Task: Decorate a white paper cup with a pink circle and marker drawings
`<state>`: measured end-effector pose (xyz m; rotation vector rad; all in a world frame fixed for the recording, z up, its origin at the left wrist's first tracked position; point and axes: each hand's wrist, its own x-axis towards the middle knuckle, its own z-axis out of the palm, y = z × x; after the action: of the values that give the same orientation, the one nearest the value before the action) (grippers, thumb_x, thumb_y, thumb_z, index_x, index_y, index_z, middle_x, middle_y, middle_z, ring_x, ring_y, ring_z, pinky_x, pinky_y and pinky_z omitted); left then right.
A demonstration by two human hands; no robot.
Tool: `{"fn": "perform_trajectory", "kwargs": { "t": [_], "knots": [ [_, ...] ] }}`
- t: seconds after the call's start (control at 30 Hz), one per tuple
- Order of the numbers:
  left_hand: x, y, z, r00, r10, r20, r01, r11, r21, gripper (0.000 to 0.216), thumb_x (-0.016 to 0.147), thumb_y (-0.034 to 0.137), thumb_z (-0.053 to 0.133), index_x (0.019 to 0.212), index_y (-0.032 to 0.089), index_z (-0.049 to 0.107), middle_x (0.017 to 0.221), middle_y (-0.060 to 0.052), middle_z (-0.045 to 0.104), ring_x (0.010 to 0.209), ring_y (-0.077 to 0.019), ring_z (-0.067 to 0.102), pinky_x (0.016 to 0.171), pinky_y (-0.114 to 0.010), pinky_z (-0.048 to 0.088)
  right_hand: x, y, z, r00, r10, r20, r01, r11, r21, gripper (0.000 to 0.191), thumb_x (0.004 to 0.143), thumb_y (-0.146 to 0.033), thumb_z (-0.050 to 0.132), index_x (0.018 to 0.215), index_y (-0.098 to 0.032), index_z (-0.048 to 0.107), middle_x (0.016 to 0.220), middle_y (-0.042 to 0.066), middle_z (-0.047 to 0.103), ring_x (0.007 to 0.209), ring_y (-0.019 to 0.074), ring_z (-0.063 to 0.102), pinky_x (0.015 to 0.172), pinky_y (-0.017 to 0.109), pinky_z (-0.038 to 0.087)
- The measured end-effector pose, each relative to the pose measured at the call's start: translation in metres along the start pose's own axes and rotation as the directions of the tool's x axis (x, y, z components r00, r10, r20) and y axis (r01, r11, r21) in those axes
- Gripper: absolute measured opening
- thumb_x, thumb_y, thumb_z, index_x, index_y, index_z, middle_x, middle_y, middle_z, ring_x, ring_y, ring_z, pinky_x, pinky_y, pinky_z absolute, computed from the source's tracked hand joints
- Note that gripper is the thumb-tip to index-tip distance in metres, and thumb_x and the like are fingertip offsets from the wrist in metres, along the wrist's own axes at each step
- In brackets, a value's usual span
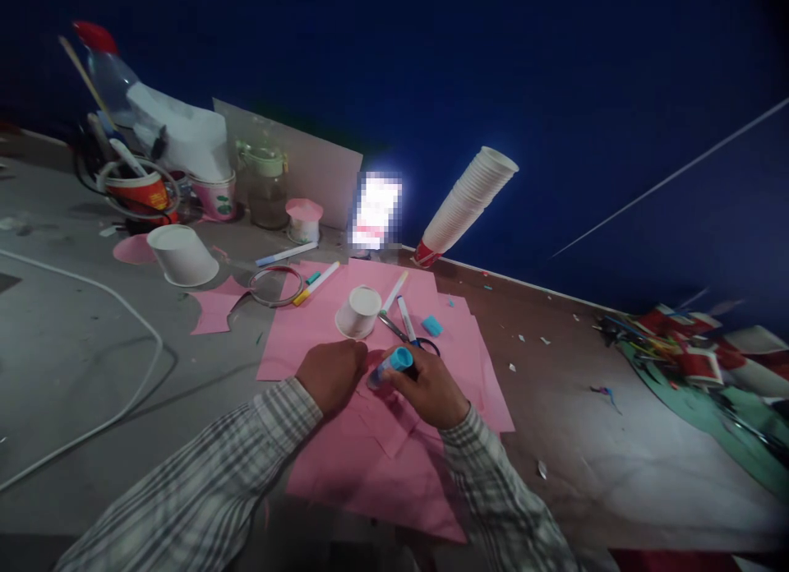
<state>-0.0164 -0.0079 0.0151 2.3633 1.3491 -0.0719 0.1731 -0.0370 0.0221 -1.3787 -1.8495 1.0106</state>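
In my right hand [435, 385], the fingers wrap round a glue stick [383, 371], tilted with its turquoise end up. My left hand [333, 375] is closed beside it, its fingertips at a small piece of pink paper [374, 360]; its grip is partly hidden. Both hands are over pink paper sheets [382, 490]. Just beyond them a white paper cup [358, 312] stands upside down. Scissors [394, 329], a marker [406, 319] and a turquoise cap [432, 325] lie close to my right hand.
Further back are a lit phone [375, 210], a leaning stack of paper cups [467, 202], a glass jar [267, 190] and a tool-filled cup [136, 190]. Another upturned cup [183, 256] and a white cable [145, 334] lie left. Clutter covers a green mat [669, 408] at right.
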Motion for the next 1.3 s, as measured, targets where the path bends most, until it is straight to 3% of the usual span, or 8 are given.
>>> {"fn": "perform_trajectory", "kwargs": {
  "t": [0.27,0.5,0.7,0.87,1.0,1.13,1.2,1.3],
  "knots": [
    [-0.001,0.003,-0.005,0.999,-0.018,0.034,0.018,1.0,-0.012,0.024,0.103,0.025,0.045,0.108,0.014,0.066,0.111,-0.015,0.076,0.104,-0.0323,0.074,0.082,-0.04,0.054,-0.007,0.0,-0.021,0.999,0.033,-0.036,-0.04,0.972,-0.231,0.014,0.087,-0.03,0.068,0.077,-0.021,0.068,0.071,0.002,0.07,0.066,0.018,0.061,0.065,0.029,0.047],
    [0.0,0.003,-0.002,0.999,-0.034,0.013,0.034,0.999,-0.001,0.022,0.101,0.026,0.049,0.108,0.016,0.067,0.11,-0.016,0.076,0.104,-0.0325,0.074,0.081,-0.04,0.055,-0.008,0.002,-0.033,0.997,0.04,-0.069,-0.033,0.995,0.095,0.022,0.089,-0.043,0.07,0.089,-0.021,0.071,0.083,0.004,0.078,0.073,0.0213,0.071,0.069,0.032,0.056],
    [0.0,0.001,-0.001,1.0,0.003,0.004,-0.003,1.0,-0.006,0.024,0.102,0.026,0.046,0.105,0.015,0.067,0.108,-0.014,0.077,0.105,-0.031,0.074,0.085,-0.04,0.055,-0.005,0.001,-0.006,0.999,-0.049,-0.005,0.048,0.993,-0.106,0.007,0.086,-0.028,0.07,0.088,-0.021,0.072,0.081,0.003,0.076,0.073,0.0201,0.068,0.07,0.031,0.053],
    [0.0,0.004,-0.006,0.999,-0.016,0.034,0.016,1.0,-0.017,0.023,0.102,0.025,0.047,0.105,0.015,0.068,0.11,-0.014,0.077,0.105,-0.0318,0.074,0.084,-0.041,0.056,-0.006,0.004,-0.015,0.998,-0.062,-0.003,0.059,0.974,-0.22,0.008,0.087,-0.029,0.07,0.085,-0.022,0.07,0.081,0.004,0.074,0.072,0.0202,0.066,0.069,0.031,0.049],
    [0.0,0.004,-0.005,1.0,-0.02,0.017,0.02,1.0,-0.017,0.023,0.101,0.026,0.048,0.108,0.016,0.068,0.112,-0.014,0.077,0.106,-0.0314,0.074,0.085,-0.04,0.055,-0.011,0.013,-0.033,0.996,0.017,-0.084,-0.012,0.998,0.054,0.021,0.084,-0.042,0.077,0.091,-0.022,0.074,0.08,0.003,0.072,0.07,0.0193,0.062,0.068,0.031,0.05],
    [0.001,0.002,-0.003,0.998,-0.057,0.032,0.057,0.998,-0.014,0.024,0.101,0.028,0.047,0.104,0.018,0.068,0.11,-0.013,0.077,0.105,-0.0298,0.074,0.082,-0.037,0.053,-0.011,0.023,-0.042,0.983,-0.063,-0.171,0.135,0.883,0.45,0.046,0.078,-0.068,0.076,0.083,-0.022,0.077,0.09,0.008,0.069,0.088,0.0255,0.064,0.078,0.038,0.055],
    [0.002,-0.002,-0.002,0.999,-0.036,0.015,0.036,0.999,-0.039,0.022,0.1,0.029,0.047,0.098,0.02,0.067,0.106,-0.011,0.077,0.101,-0.0279,0.073,0.079,-0.036,0.052,-0.008,0.023,-0.042,0.994,-0.078,-0.08,0.107,0.87,0.481,0.05,0.075,-0.071,0.077,0.08,-0.021,0.078,0.097,0.011,0.069,0.097,0.0288,0.064,0.082,0.041,0.056],
    [0.001,-0.009,0.001,0.999,0.025,-0.037,-0.029,0.994,-0.109,0.02,0.097,0.03,0.048,0.089,0.021,0.064,0.098,-0.008,0.075,0.092,-0.0256,0.071,0.074,-0.035,0.048,-0.002,0.017,-0.04,0.993,-0.046,0.11,0.004,0.935,0.356,0.05,0.073,-0.07,0.081,0.082,-0.021,0.081,0.112,0.012,0.071,0.111,0.0318,0.064,0.094,0.045,0.055]
  ]
}}
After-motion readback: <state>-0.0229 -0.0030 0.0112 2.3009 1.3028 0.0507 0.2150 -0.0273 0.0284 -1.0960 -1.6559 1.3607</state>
